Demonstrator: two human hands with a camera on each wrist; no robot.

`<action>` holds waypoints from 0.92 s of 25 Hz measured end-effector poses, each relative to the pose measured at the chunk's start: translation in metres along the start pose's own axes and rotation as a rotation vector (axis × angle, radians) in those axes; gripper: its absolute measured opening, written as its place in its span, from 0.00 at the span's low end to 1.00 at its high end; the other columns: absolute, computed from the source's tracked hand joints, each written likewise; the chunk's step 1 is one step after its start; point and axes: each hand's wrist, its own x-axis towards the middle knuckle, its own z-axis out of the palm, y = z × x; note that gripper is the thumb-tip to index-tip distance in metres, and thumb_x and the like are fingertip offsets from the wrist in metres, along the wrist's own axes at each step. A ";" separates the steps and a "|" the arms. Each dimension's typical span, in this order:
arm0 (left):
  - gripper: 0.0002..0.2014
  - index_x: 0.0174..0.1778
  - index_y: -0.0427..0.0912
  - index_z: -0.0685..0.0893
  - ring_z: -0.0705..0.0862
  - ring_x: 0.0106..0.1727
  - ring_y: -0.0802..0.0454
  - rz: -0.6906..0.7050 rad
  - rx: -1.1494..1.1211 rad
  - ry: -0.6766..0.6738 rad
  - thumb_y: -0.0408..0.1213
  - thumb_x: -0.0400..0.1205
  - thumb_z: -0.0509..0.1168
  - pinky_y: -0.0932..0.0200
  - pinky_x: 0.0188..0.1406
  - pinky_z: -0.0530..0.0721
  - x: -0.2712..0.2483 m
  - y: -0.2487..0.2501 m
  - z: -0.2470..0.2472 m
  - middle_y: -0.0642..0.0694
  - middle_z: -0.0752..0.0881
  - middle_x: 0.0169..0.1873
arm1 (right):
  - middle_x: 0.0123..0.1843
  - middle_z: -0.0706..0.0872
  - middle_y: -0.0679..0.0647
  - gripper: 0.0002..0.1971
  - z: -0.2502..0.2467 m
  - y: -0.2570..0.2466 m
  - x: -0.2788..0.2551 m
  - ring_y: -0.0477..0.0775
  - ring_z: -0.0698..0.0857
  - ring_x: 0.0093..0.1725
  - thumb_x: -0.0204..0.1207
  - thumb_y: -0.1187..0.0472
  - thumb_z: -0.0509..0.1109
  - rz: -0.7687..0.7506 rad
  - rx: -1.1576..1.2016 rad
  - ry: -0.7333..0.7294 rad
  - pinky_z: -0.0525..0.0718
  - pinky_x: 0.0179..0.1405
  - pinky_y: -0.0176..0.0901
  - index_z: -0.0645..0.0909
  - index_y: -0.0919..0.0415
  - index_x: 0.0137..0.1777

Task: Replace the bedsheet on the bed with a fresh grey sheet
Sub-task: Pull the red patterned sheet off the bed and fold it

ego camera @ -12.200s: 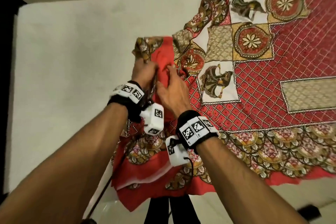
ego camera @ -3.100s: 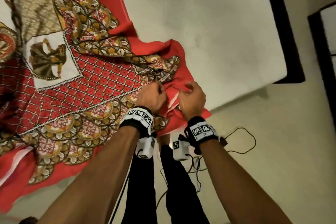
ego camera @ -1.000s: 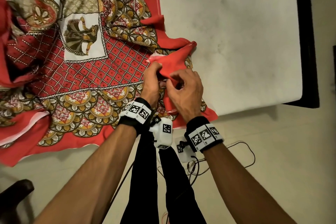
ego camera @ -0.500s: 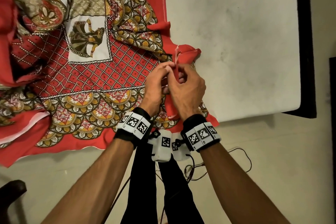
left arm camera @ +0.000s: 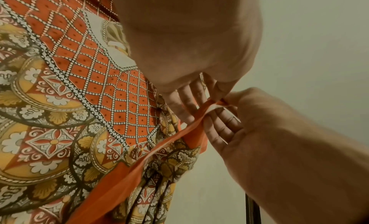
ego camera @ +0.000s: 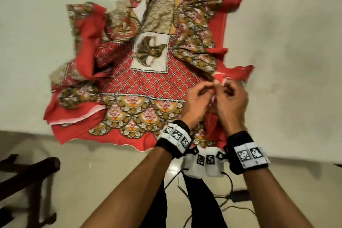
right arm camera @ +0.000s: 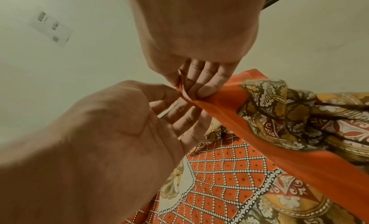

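Head view: patterned red bedsheet [ego camera: 148,79] bunched at frame centre on bare mattress [ego camera: 286,42]. Left hand [ego camera: 196,102] and right hand [ego camera: 231,100] meet at centre right, both pinching its red hem.

Left wrist view: hem taut between thumbs and fingers [left arm camera: 217,121].

Right wrist view: same pinch, frame centre. Advice: match the corners squarely before gathering. No grey sheet visible.

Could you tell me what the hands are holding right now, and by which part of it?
Both hands, left hand and right hand, pinch the red patterned bedsheet at the plain red hem of its edge.
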 end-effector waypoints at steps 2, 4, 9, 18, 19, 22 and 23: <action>0.12 0.61 0.28 0.86 0.83 0.38 0.69 -0.037 -0.026 0.059 0.19 0.85 0.62 0.72 0.44 0.82 -0.003 -0.001 -0.023 0.43 0.87 0.47 | 0.37 0.84 0.39 0.04 0.018 -0.009 -0.007 0.37 0.80 0.36 0.83 0.58 0.76 -0.044 -0.016 -0.102 0.75 0.38 0.22 0.87 0.55 0.47; 0.10 0.58 0.34 0.88 0.84 0.39 0.66 -0.088 -0.054 0.114 0.23 0.85 0.64 0.69 0.43 0.84 -0.004 -0.011 -0.049 0.44 0.89 0.46 | 0.38 0.85 0.42 0.05 0.037 -0.013 -0.016 0.40 0.79 0.39 0.84 0.59 0.75 -0.084 -0.016 -0.195 0.76 0.41 0.28 0.86 0.53 0.45; 0.07 0.55 0.35 0.88 0.87 0.46 0.50 -0.133 -0.093 0.264 0.27 0.87 0.65 0.59 0.46 0.86 -0.013 -0.044 -0.167 0.42 0.90 0.48 | 0.34 0.81 0.43 0.13 0.137 -0.041 -0.073 0.36 0.76 0.35 0.85 0.62 0.73 -0.063 0.025 -0.409 0.76 0.39 0.34 0.80 0.49 0.39; 0.08 0.46 0.43 0.86 0.86 0.35 0.47 -0.234 -0.195 0.692 0.29 0.87 0.64 0.57 0.35 0.86 -0.042 -0.108 -0.465 0.40 0.90 0.38 | 0.39 0.81 0.39 0.07 0.378 -0.114 -0.215 0.38 0.77 0.41 0.83 0.63 0.75 -0.071 0.037 -0.516 0.77 0.47 0.33 0.81 0.56 0.45; 0.07 0.45 0.44 0.87 0.87 0.37 0.48 -0.271 -0.126 0.758 0.30 0.86 0.66 0.57 0.39 0.86 -0.045 -0.117 -0.493 0.43 0.91 0.39 | 0.40 0.82 0.37 0.06 0.401 -0.117 -0.224 0.37 0.79 0.43 0.83 0.63 0.75 -0.074 0.026 -0.514 0.79 0.50 0.33 0.82 0.55 0.46; 0.03 0.46 0.47 0.86 0.85 0.45 0.53 -0.396 0.118 0.949 0.34 0.79 0.70 0.57 0.51 0.85 -0.049 -0.141 -0.561 0.49 0.89 0.47 | 0.44 0.86 0.37 0.05 0.455 -0.120 -0.240 0.34 0.83 0.47 0.82 0.62 0.76 -0.092 -0.009 -0.549 0.81 0.58 0.36 0.83 0.52 0.48; 0.07 0.50 0.46 0.85 0.83 0.47 0.52 -0.436 0.187 0.985 0.37 0.77 0.72 0.57 0.55 0.83 -0.050 -0.152 -0.579 0.46 0.87 0.52 | 0.45 0.87 0.38 0.04 0.469 -0.119 -0.244 0.37 0.83 0.48 0.81 0.62 0.76 -0.098 -0.043 -0.574 0.82 0.60 0.39 0.83 0.52 0.49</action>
